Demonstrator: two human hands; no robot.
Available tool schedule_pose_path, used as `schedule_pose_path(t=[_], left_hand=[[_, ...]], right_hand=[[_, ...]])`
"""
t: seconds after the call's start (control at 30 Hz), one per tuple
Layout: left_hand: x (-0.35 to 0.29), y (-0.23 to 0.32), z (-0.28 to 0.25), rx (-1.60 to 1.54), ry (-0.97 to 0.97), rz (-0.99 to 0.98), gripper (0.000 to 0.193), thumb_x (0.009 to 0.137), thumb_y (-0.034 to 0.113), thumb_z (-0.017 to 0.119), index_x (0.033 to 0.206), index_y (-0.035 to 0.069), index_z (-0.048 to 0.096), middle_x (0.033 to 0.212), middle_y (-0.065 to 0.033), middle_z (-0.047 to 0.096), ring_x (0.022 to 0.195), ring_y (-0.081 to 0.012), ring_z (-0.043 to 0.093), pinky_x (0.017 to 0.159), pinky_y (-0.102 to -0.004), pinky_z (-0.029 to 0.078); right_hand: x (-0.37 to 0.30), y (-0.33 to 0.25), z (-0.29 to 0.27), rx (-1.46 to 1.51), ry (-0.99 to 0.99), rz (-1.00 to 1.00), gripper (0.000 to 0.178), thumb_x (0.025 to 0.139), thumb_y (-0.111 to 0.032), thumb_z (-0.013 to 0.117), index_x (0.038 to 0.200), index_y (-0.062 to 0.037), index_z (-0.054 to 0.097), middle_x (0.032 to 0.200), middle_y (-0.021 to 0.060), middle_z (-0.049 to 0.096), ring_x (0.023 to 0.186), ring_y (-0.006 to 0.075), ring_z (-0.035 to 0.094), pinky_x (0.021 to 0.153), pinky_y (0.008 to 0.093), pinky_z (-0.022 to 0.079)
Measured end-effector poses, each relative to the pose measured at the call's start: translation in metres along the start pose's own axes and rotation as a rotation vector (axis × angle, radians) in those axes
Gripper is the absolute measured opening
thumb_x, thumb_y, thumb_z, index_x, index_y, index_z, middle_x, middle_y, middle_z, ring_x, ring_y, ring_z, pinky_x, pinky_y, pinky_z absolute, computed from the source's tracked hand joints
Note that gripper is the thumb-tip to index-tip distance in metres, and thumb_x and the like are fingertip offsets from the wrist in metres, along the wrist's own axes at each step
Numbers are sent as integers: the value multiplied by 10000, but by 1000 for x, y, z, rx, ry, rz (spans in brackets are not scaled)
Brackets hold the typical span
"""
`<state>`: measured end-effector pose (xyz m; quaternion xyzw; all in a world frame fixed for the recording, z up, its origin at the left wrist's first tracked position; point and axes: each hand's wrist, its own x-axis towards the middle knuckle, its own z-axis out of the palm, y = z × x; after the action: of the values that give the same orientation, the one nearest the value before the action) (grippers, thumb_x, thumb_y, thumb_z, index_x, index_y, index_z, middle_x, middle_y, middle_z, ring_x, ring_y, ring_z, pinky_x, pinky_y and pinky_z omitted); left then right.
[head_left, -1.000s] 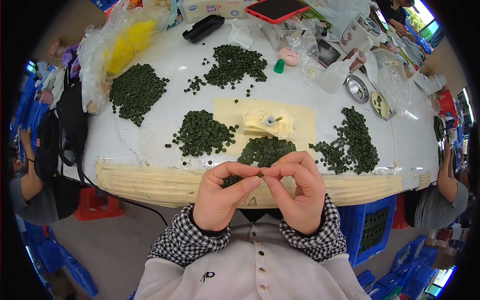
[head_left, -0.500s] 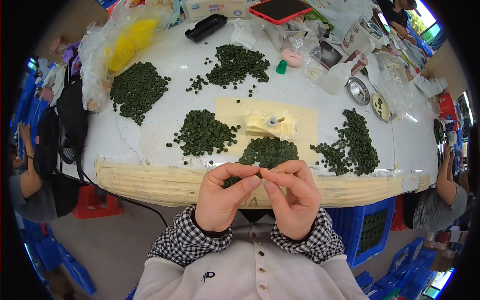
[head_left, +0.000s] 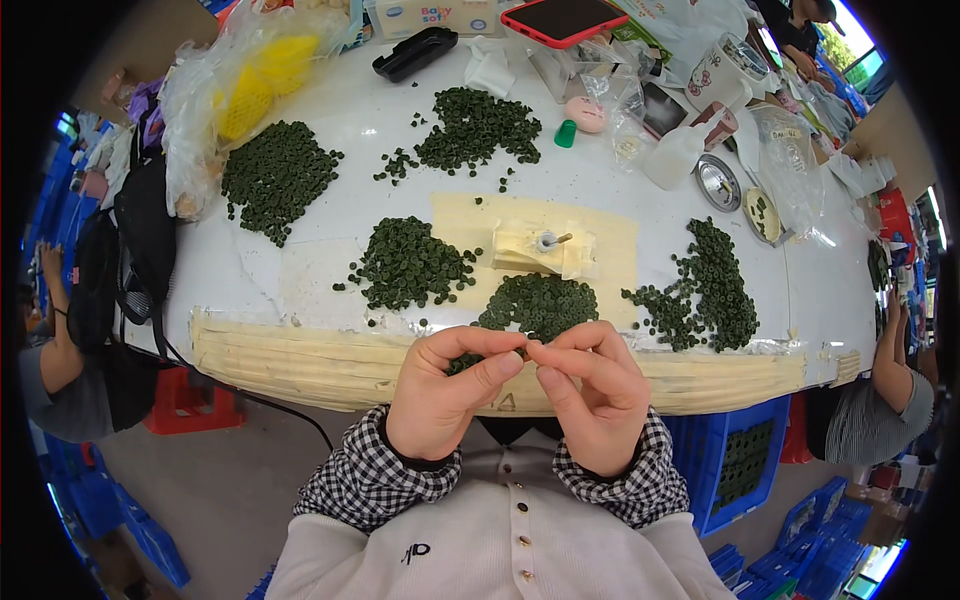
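Note:
My left hand and my right hand meet at the fingertips over the near edge of the table. Each one pinches with thumb and forefinger. A tiny dark bit shows between the tips, too covered to name. Right behind the fingers lies a pile of small dark green round pieces, partly hidden by my hands. Beyond it stands a block wrapped in cream tape with a thin metal pin sticking up. More such pieces form a left pile and a right pile.
Farther back are two more dark green piles, at the far left and the far middle. A red-cased phone, a black case, a green cap and a round metal lid lie behind. A blue crate stands below right.
My right hand has shifted slightly to the right and its thumb sits a little lower. The left hand keeps its pinch almost in place, and the piles look the same.

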<state>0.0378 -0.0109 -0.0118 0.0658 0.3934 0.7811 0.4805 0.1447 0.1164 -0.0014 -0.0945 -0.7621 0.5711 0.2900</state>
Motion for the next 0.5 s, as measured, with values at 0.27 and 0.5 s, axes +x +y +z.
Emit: schedule_pose_path(t=[0.27,0.5], left_hand=[[2,-5,-1,394,44,213,187,804,-38,648,989,-12,638,873,-77,661,742,-107,598,693,-224,488],[3,3,-6,258,-129,24,188,778,-9,686,960,-13,638,912,-82,661,817,-110,603,772,-240,481]], right_hand=[[4,-2,-4,2,-39,56,179,783,50,639,949,-12,670,887,80,552,780,147,548,692,234,444],[8,5,-14,179,-154,147,137,750,18,683,879,-26,666,820,51,541,759,142,519,699,237,414]])
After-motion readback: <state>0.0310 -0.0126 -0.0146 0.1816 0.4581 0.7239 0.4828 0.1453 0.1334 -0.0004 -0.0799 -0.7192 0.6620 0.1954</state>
